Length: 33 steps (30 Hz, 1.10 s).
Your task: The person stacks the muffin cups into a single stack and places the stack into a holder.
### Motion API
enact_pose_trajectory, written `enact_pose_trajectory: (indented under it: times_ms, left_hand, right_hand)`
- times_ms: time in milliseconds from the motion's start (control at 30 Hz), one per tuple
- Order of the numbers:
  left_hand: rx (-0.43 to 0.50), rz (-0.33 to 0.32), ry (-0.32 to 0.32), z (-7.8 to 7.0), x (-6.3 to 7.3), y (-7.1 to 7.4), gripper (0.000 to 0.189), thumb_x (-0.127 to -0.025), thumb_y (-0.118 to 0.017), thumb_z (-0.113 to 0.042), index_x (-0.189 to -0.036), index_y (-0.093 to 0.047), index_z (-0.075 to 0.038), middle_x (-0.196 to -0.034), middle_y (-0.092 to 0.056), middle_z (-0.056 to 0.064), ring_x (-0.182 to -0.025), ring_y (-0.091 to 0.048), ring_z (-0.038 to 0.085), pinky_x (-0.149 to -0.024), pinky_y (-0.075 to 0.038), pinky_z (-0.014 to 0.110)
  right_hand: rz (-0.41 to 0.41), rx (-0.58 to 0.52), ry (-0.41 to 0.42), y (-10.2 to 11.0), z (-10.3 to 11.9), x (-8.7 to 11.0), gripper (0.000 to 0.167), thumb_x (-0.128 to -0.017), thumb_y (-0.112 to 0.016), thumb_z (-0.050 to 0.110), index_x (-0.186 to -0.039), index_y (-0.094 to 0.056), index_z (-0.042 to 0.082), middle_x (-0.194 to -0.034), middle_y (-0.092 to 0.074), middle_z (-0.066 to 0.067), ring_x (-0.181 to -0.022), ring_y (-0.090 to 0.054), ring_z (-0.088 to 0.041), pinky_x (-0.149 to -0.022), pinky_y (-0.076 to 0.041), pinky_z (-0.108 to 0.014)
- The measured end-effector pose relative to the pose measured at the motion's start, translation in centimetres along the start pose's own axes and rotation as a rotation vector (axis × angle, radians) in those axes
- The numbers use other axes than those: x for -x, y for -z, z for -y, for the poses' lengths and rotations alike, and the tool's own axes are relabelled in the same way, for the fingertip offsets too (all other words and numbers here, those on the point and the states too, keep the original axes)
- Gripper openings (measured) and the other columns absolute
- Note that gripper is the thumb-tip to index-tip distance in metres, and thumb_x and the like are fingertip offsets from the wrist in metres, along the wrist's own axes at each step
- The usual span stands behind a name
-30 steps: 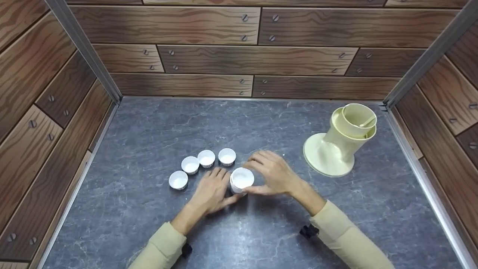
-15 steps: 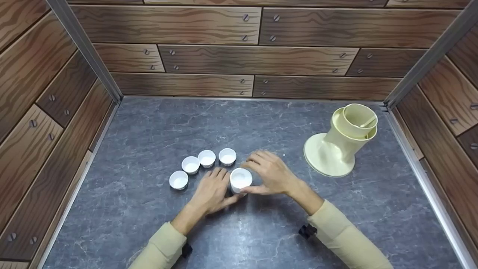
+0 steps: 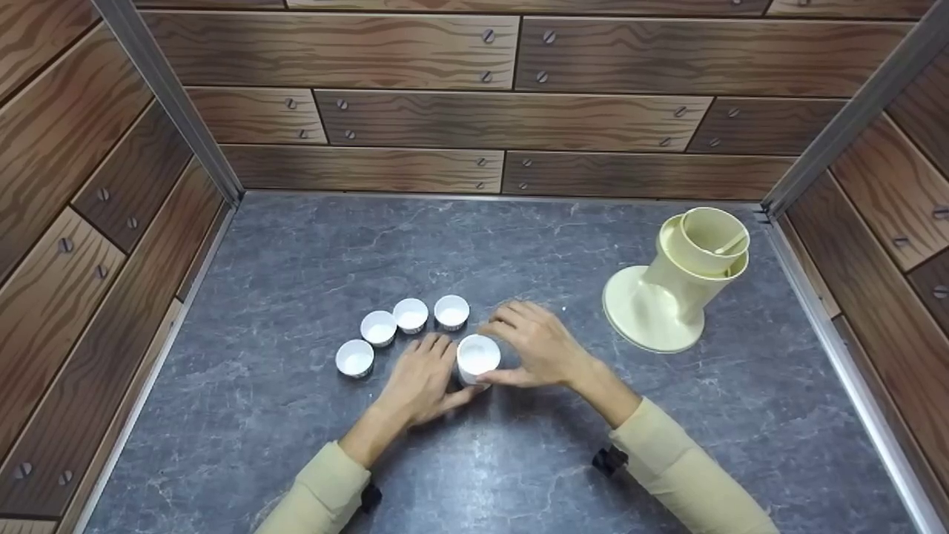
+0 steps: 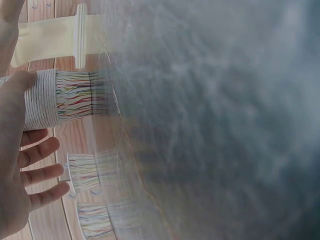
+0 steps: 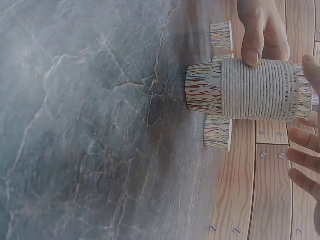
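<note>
While two bare hands meet just to the near side of the middle of a dark grey marbled counter (image 3: 534, 245), an upright stack of cups (image 5: 255, 90) stands between them; its many pale rims lie close together like ribs, above a lowest cup whose white side is streaked in red, green and other colours; the left hand (image 3: 421, 377) holds the stack from the left, thumb against its near side, its other fingers fairly straight and spread; the right hand (image 3: 540, 345) comes from the right and holds the top cup (image 3: 479, 354) lightly between thumb and forefinger, the rest of its fingers spread apart; this cup sits in the stack with a band of its streaked side showing above the rims below; to the left and farther back, four loose cups (image 3: 379, 327) of the same kind stand mouth up in a curved row, white inside; well apart at the far right stands a pale yellow pipe-shaped piece (image 3: 671, 285) with a round flat base and a wide mouth, a smaller ring set inside it; cream sleeves (image 3: 671, 452) cover both forearms; walls printed as wooden planks (image 3: 415, 119) with screw heads rise at the left, right and far sides.
</note>
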<state>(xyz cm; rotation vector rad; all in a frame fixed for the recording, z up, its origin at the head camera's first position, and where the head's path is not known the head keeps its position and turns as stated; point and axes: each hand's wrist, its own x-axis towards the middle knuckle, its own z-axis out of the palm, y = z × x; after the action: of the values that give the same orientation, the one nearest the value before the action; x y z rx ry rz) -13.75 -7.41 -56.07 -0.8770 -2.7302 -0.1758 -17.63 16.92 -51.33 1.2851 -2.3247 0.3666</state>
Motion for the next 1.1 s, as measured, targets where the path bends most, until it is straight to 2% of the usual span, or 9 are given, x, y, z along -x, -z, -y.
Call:
enact_pose_trajectory:
  times_ms: [767, 1100]
  left_hand:
    - [-0.01, -0.002, 0.001, 0.01, 0.04, -0.07, 0.074, -0.093, -0.059, -0.072, -0.128, -0.065, -0.006, -0.122, -0.071, 0.012, -0.116, -0.066, 0.028, -0.095, -0.057, 0.044]
    - [-0.019, -0.029, -0.012, -0.02, 0.01, -0.02, 0.072, -0.093, -0.058, -0.072, -0.124, -0.065, -0.008, -0.118, -0.071, 0.01, -0.112, -0.066, 0.026, -0.093, -0.058, 0.042]
  right_hand:
    - [0.06, -0.019, -0.034, -0.8, -0.14, 0.51, 0.066, -0.086, -0.071, 0.072, -0.12, -0.073, 0.016, -0.112, -0.071, -0.004, -0.105, -0.068, -0.022, -0.096, -0.058, -0.039]
    - [0.046, -0.034, -0.046, -1.0, -0.11, 0.75, 0.066, -0.086, -0.07, 0.073, -0.118, -0.073, 0.015, -0.109, -0.071, -0.003, -0.1, -0.067, -0.021, -0.092, -0.057, -0.038]
